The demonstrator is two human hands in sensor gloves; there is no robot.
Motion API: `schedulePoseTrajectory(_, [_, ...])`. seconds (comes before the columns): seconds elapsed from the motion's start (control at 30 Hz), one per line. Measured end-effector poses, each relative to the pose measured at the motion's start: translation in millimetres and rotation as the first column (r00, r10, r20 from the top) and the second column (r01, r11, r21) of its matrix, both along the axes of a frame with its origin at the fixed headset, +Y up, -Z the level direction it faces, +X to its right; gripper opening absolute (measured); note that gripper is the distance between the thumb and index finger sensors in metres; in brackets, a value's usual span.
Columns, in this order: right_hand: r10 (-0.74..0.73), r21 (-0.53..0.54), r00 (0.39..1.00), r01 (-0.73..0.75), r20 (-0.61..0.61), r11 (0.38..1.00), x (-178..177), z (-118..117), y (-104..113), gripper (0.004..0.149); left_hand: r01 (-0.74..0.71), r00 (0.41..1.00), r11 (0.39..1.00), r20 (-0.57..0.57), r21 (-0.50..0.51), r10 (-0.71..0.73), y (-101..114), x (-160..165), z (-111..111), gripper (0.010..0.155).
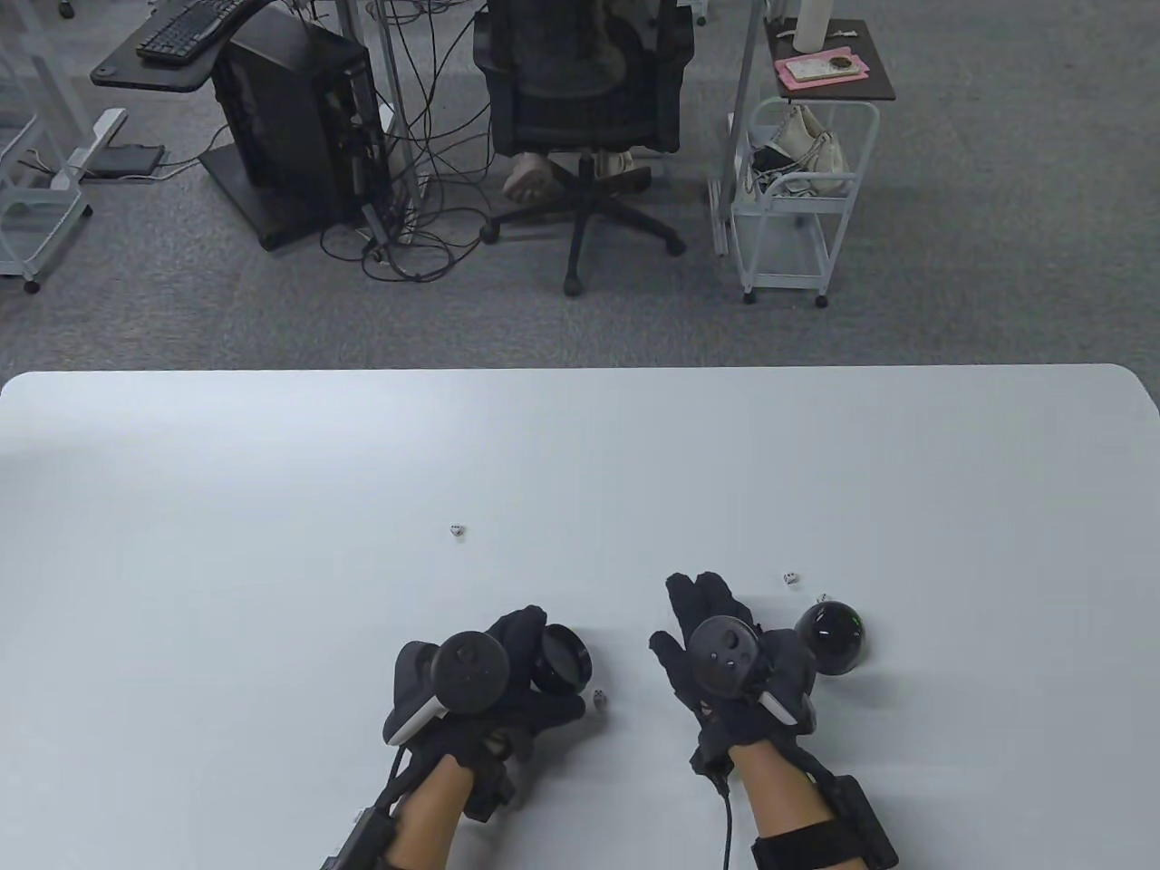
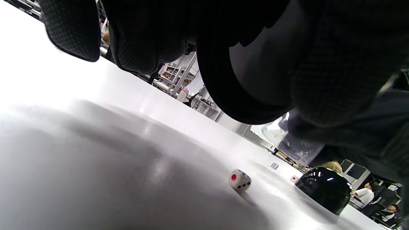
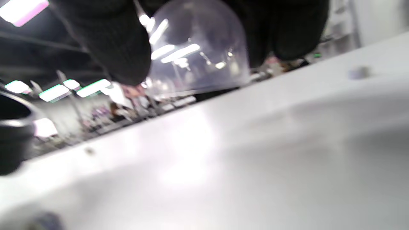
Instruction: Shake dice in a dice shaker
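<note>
Dice: 4 small white dice lie loose on the white surface (image 1: 272, 507); 1 (image 1: 599, 699) sits just beside the left hand (image 1: 489, 689), 2 (image 1: 791, 577) lie beyond the right hand (image 1: 725, 652), 1 (image 1: 458, 530) well apart.
Shaker base: round black disc (image 1: 560, 660), held in the left grip, off the surface.
Clear plastic dome (image 3: 198, 48): seemingly held under the right grip's fingers.
Black glossy dome (image 1: 832, 637): resting just right of the right hand.
Key relation: nearest die lies directly right of the held base, between both hands.
</note>
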State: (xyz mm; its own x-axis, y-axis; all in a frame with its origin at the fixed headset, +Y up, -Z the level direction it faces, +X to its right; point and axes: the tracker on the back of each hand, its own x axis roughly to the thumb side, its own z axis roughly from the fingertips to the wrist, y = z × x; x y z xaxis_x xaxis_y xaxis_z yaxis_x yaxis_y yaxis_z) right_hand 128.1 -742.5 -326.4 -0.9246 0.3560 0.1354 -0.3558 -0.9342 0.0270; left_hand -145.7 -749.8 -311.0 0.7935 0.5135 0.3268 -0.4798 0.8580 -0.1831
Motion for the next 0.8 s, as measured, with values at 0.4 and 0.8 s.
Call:
schedulePoseTrajectory(0.4, [0.164,-0.154,0.985,-0.155,0.047,0.976,0.7,-9.3,-11.7,0.068,0.023,0.999,1.000,-0.030,-0.010,-0.023,2.6,-2.9,-1.4,0.104])
schedulePoseTrajectory(0.8, [0.041,0.055,0.999,-0.042,0.009,0.998,66.2,14.3,42.1,0.064,-0.022,0.996,0.998,-0.093,-0.058,0.016,19.1,-0.6,-15.9,0.104])
